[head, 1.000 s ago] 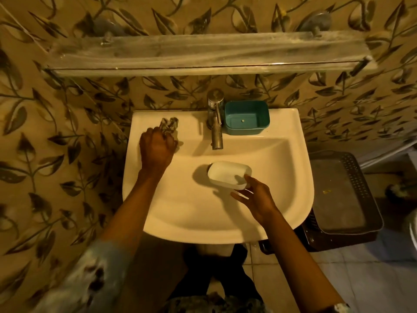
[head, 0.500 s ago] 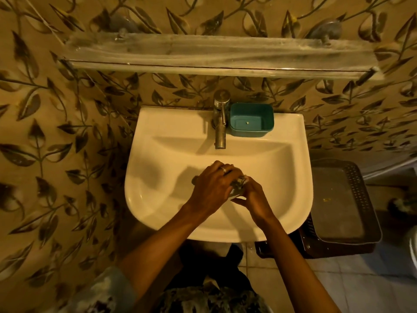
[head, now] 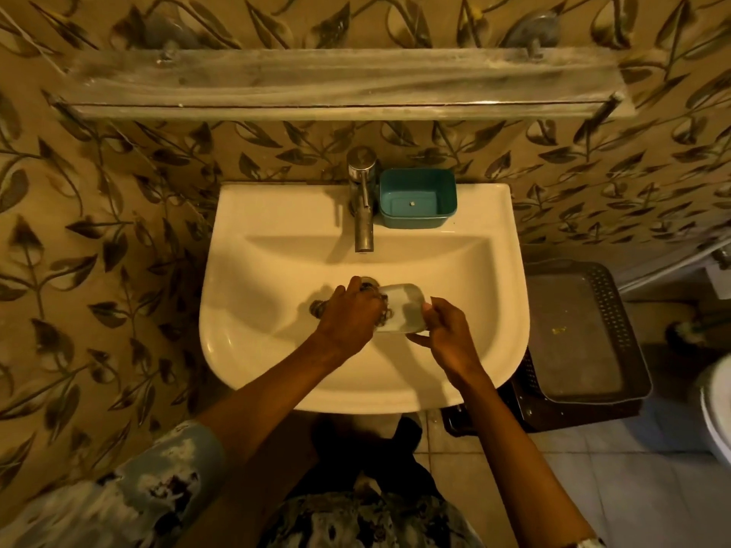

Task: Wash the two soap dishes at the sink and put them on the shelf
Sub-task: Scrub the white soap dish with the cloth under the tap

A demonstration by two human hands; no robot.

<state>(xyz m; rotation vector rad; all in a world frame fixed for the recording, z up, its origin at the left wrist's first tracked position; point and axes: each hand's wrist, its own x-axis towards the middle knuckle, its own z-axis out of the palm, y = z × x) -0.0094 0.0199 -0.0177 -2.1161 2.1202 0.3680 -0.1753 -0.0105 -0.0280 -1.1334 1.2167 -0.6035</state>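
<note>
Down over the basin of the sink (head: 245,342), the left hand (head: 348,316) is closed around a dark scrubber (head: 381,304), pressing it into the white soap dish (head: 403,306). The right hand (head: 447,334) pinches that dish by its right edge, fingers curled. The teal soap dish (head: 417,199) sits on the sink's back ledge, just right of the tap (head: 362,199). The shelf (head: 340,83) hangs on the wall above the sink.

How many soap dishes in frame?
2. The white soap dish is over the sink basin, held by the right hand while the left hand scrubs it. The teal soap dish sits on the sink ledge beside the tap. None on the shelf.
</note>
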